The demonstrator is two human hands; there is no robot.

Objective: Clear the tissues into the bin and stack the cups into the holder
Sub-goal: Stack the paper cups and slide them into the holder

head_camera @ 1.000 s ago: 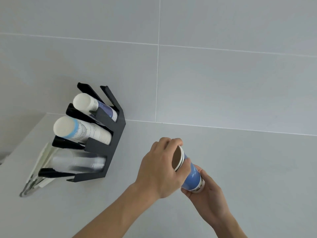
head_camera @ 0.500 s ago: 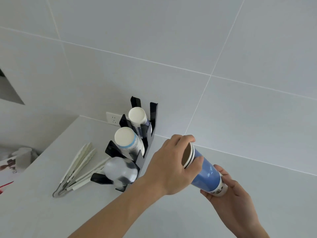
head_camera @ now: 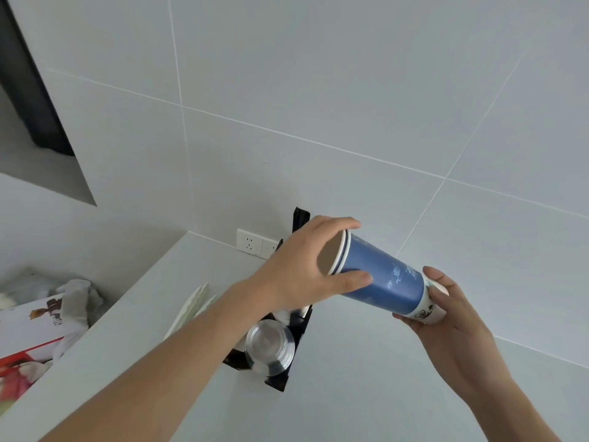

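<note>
Head view: cup-stacking step in hand, judging by the nested stack of blue paper cups [head_camera: 379,277] held on its side in mid-air, above and just right of the black slotted cup holder [head_camera: 294,323] on the pale grey counter [head_camera: 350,393]. At least 2 white rims visible at the stack's open end, tilted up to the left; base end lower, to the right.

Left hand [head_camera: 306,269]: curled round the open end, thumb under the blue wall, fingers hooked over the rims. Closed firmly on the stack, not spread.

Right hand [head_camera: 446,317]: cupped half-open under the white printed base, fingers cradling and touching it rather than clamping.

Holder partly hidden behind the left forearm; a row of clear plastic cups [head_camera: 269,347] lying in its nearest slot, the other slots mostly out of sight. White tongs [head_camera: 191,307] flat on the counter just left of it.

Next move, probably: swing the stack down and left, line it up with a free slot, slide it in lengthwise. Calls for a look past the forearm first.

Crumpled white tissues [head_camera: 76,301] already lying down at the left, below the counter edge, seemingly in a bin, beside a red and white printed carton [head_camera: 28,333].
</note>
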